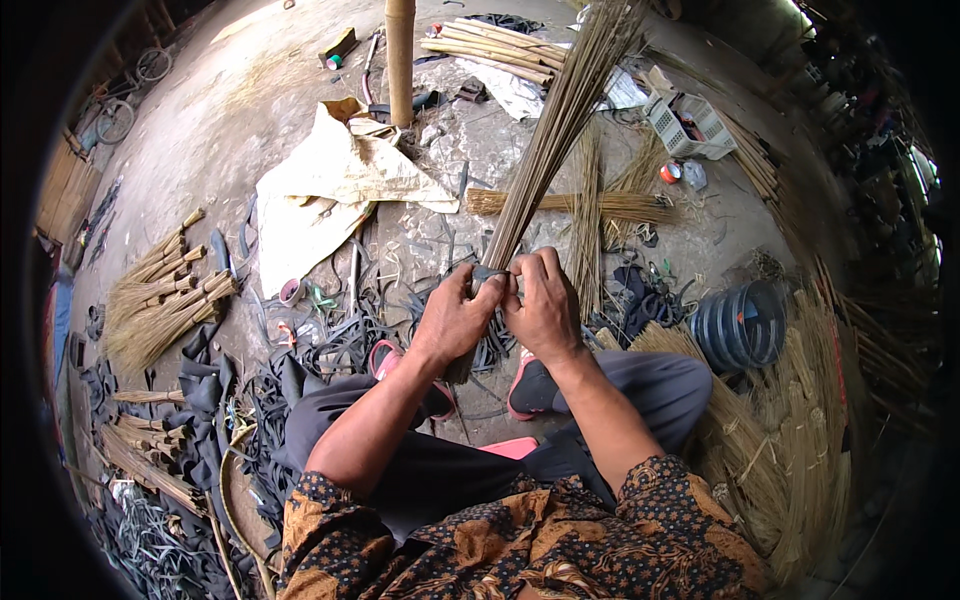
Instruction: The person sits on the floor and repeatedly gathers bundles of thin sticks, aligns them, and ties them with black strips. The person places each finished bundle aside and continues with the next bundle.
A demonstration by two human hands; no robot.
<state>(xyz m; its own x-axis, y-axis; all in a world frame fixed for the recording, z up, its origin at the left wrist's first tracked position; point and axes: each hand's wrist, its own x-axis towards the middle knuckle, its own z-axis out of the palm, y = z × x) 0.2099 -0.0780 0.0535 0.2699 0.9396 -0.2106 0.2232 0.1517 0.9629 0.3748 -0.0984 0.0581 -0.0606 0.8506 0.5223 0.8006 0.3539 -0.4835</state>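
A long bundle of thin brown broom sticks (560,120) slants up and away from my lap, its lower end between my hands. My left hand (455,318) is closed around the bundle's base. My right hand (545,300) grips the same spot from the right, fingers pressing a dark rubber strip (487,274) wrapped around the bundle. Below my hands, the bundle's butt end points toward my feet in pink-and-black sandals (530,385).
Finished short brooms (165,300) lie at left, loose stick bundles (600,205) ahead, and a big straw heap (790,440) at right. Black rubber strips (330,335) litter the ground. A white sack (330,190), a wooden post (400,60), a white basket (690,125) and a dark ribbed container (745,322) stand around.
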